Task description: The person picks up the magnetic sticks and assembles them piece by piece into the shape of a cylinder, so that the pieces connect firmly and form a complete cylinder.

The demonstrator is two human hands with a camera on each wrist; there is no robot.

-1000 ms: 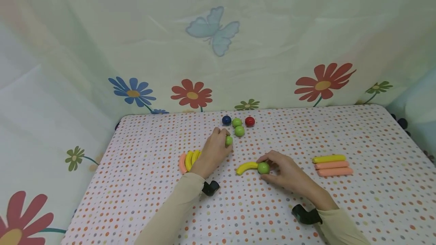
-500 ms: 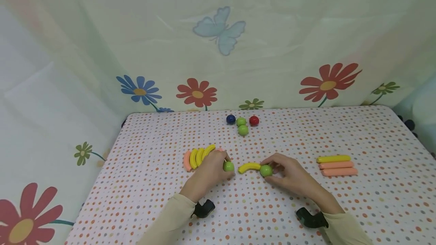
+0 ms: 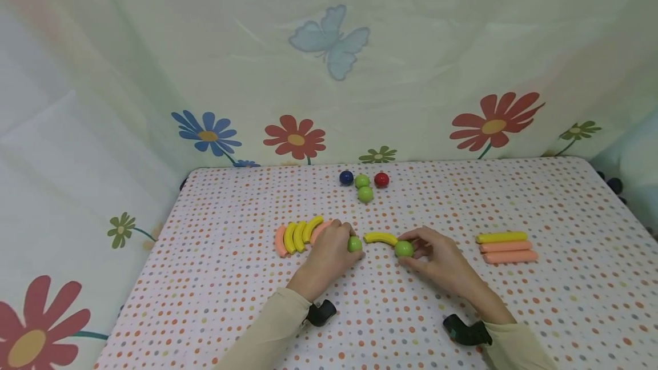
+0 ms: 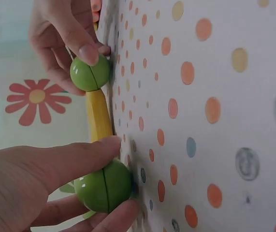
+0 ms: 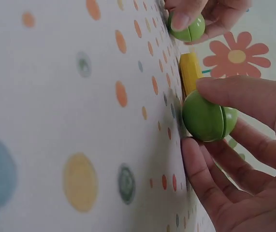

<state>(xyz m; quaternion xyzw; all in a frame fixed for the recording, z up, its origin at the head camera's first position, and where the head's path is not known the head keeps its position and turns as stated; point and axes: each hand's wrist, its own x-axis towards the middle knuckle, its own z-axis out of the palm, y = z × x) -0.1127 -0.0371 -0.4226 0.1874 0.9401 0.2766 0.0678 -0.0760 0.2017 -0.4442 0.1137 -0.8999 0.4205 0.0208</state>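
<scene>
My left hand (image 3: 329,253) pinches a green ball (image 3: 354,244), which has a dark seam in the left wrist view. My right hand (image 3: 443,258) holds another green ball (image 3: 404,249) between thumb and fingers. That ball touches the right end of a curved yellow rod (image 3: 380,237). The rod (image 4: 99,113) lies between the two balls; in the head view its left end is slightly apart from the left-hand ball. In the right wrist view, the thumb lies over the near ball (image 5: 206,117), and the left hand's ball (image 5: 190,30) appears beyond the rod.
Curved yellow and pink rods (image 3: 295,237) lie side by side left of my left hand, partly covered by it. Toward the back sit a blue ball (image 3: 346,177), green balls (image 3: 365,194) and a red ball (image 3: 381,180). Straight rods (image 3: 508,246) lie at the right.
My left hand has brought its green ball from near the back balls forward to the rod's left end. The right hand keeps its ball against the rod, moving little.
</scene>
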